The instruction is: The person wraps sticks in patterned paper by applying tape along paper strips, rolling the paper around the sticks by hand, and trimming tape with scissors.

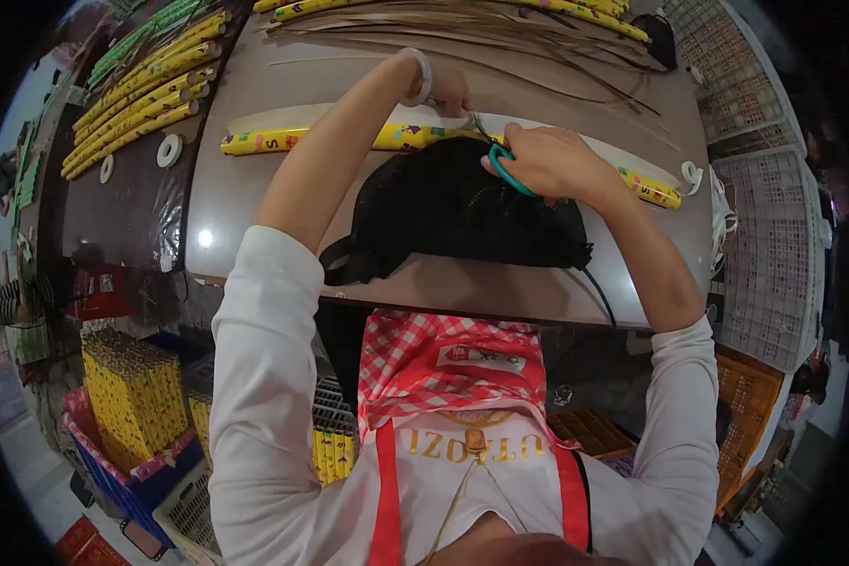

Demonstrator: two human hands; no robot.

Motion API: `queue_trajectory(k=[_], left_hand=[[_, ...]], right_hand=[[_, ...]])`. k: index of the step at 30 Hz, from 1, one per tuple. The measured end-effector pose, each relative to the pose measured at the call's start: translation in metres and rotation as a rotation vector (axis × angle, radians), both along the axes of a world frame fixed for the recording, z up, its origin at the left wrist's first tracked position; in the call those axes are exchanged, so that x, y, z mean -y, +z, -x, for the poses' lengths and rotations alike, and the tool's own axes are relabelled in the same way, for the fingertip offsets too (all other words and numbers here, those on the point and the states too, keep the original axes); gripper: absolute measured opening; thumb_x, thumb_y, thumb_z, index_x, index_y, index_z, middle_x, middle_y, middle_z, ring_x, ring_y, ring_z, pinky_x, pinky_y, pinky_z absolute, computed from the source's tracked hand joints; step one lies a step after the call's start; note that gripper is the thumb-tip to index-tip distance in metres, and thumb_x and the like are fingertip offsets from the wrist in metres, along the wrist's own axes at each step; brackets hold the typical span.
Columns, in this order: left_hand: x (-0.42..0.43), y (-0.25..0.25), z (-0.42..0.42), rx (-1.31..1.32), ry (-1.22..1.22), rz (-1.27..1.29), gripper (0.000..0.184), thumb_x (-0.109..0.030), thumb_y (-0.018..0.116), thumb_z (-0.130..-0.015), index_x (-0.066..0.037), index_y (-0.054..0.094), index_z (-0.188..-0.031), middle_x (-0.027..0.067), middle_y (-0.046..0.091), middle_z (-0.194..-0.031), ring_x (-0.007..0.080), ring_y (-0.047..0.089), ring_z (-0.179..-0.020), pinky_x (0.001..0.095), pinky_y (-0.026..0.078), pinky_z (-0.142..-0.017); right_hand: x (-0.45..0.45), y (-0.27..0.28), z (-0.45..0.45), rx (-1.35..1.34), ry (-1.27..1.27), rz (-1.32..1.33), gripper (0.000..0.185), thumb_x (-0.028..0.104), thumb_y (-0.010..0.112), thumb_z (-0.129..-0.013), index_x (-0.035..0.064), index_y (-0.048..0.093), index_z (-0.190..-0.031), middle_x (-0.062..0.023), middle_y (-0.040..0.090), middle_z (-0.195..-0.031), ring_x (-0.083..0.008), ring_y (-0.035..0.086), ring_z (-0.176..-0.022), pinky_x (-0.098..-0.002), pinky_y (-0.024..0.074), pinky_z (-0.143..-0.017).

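A long roll of yellow printed wrap point(264, 141) lies across the table, its pale strip point(340, 115) along the far side. My right hand point(552, 162) grips scissors point(511, 174) with teal handles, the blades pointing left at the roll's middle. Just beyond the blade tips, my left hand point(443, 90) is closed with its fingers drawn together at the strip's edge; what they pinch is too small to make out. In front of the roll sits a black cloth item point(472, 212) with a strap, covering part of the roll and lying below my right hand.
Thin brown strips point(462, 47) lie along the far side. Several yellow tubes point(151, 99) and tape rolls point(169, 151) are at left; another tape roll point(691, 174) is at right. Plastic crates point(774, 245) stand to the right. A blue bin point(127, 495) holds yellow bundles point(137, 396).
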State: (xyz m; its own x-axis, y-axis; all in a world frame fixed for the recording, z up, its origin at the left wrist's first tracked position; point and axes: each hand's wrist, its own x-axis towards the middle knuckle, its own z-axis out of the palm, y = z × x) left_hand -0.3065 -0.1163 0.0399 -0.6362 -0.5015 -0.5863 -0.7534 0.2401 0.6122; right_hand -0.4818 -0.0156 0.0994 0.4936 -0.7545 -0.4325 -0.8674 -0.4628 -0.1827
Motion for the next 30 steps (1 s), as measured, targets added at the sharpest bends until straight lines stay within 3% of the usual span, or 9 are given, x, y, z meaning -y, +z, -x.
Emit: queue_trajectory(k=[3,11,13,16,18,20,23,28,30], left_hand=[[-0.003,0.0,0.0,-0.02,0.011,0.032,0.012,-0.013,0.055,-0.073,-0.008,0.05,-0.063,-0.0034,0.032,-0.052,0.0107,0.027,-0.05,0.0282,0.024,-0.047],[-0.002,0.002,-0.001,-0.036,-0.002,-0.041,0.011,-0.014,0.055,-0.074,-0.007,0.052,-0.066,-0.0042,0.035,-0.053,0.0099,0.029,-0.051,0.0283,0.026,-0.048],[-0.004,0.003,-0.002,-0.036,-0.01,0.091,0.01,-0.014,0.055,-0.075,-0.007,0.056,-0.069,-0.0046,0.038,-0.054,0.0093,0.031,-0.052,0.0276,0.027,-0.048],[-0.006,0.006,-0.002,-0.015,0.063,0.037,0.006,-0.012,0.056,-0.074,-0.008,0.061,-0.073,-0.0043,0.041,-0.055,0.009,0.033,-0.052,0.0267,0.028,-0.048],[0.0,-0.004,-0.001,-0.035,0.043,-0.007,0.006,-0.011,0.056,-0.074,-0.007,0.058,-0.071,-0.0044,0.038,-0.052,0.0085,0.03,-0.048,0.026,0.025,-0.045],[-0.001,-0.001,-0.001,-0.056,0.024,-0.05,0.007,-0.01,0.055,-0.074,-0.005,0.055,-0.068,-0.0046,0.035,-0.05,0.008,0.027,-0.045,0.0252,0.023,-0.043],[-0.001,0.0,-0.002,-0.048,0.064,-0.035,0.008,-0.011,0.056,-0.075,-0.004,0.06,-0.077,-0.0035,0.042,-0.053,0.0078,0.032,-0.047,0.0253,0.027,-0.044],[0.002,-0.01,0.001,0.025,0.041,0.088,0.024,-0.011,0.061,-0.075,-0.005,0.064,-0.099,-0.003,0.054,-0.07,0.0072,0.042,-0.059,0.0239,0.038,-0.053],[-0.001,-0.008,-0.001,-0.003,0.081,0.041,0.024,-0.011,0.062,-0.075,-0.004,0.064,-0.098,-0.003,0.056,-0.072,0.0074,0.043,-0.06,0.0239,0.039,-0.055]], right_hand=[[0.001,-0.001,0.0,0.015,-0.007,-0.026,0.046,0.043,0.043,-0.086,-0.0029,0.048,-0.085,-0.0175,0.059,-0.067,-0.0281,0.058,-0.051,-0.0391,0.046,-0.064],[0.001,-0.008,0.0,0.017,-0.014,-0.033,0.043,0.04,0.044,-0.087,-0.0024,0.047,-0.087,-0.0185,0.059,-0.07,-0.0298,0.058,-0.053,-0.0412,0.045,-0.066],[0.001,-0.015,0.003,0.046,-0.013,-0.007,0.042,0.039,0.044,-0.087,-0.0022,0.047,-0.086,-0.0191,0.059,-0.072,-0.0303,0.058,-0.053,-0.0415,0.0448,-0.067],[0.0,-0.013,0.004,0.057,-0.005,0.041,0.045,0.042,0.046,-0.085,-0.0031,0.047,-0.091,-0.0197,0.059,-0.077,-0.0274,0.058,-0.052,-0.039,0.0463,-0.062],[-0.003,0.005,0.0,0.044,-0.192,-0.146,0.053,0.047,0.049,-0.083,-0.0035,0.046,-0.097,-0.0192,0.059,-0.08,-0.0232,0.058,-0.052,-0.0354,0.0471,-0.055],[0.0,0.003,0.005,0.069,-0.208,-0.188,0.057,0.051,0.049,-0.081,-0.0033,0.046,-0.099,-0.0181,0.059,-0.079,-0.0215,0.058,-0.052,-0.0336,0.0468,-0.053],[0.003,0.003,0.011,0.101,-0.208,-0.234,0.061,0.055,0.049,-0.08,-0.0028,0.046,-0.1,-0.0163,0.058,-0.077,-0.0197,0.057,-0.052,-0.0311,0.0462,-0.05],[0.012,-0.001,0.017,0.081,-0.146,-0.255,0.062,0.056,0.049,-0.079,-0.0019,0.046,-0.1,-0.015,0.058,-0.077,-0.0193,0.056,-0.051,-0.0295,0.0453,-0.049],[0.013,-0.001,0.018,0.076,-0.109,-0.287,0.062,0.056,0.049,-0.08,-0.0016,0.044,-0.102,-0.0152,0.057,-0.077,-0.0197,0.055,-0.051,-0.0302,0.045,-0.05]])
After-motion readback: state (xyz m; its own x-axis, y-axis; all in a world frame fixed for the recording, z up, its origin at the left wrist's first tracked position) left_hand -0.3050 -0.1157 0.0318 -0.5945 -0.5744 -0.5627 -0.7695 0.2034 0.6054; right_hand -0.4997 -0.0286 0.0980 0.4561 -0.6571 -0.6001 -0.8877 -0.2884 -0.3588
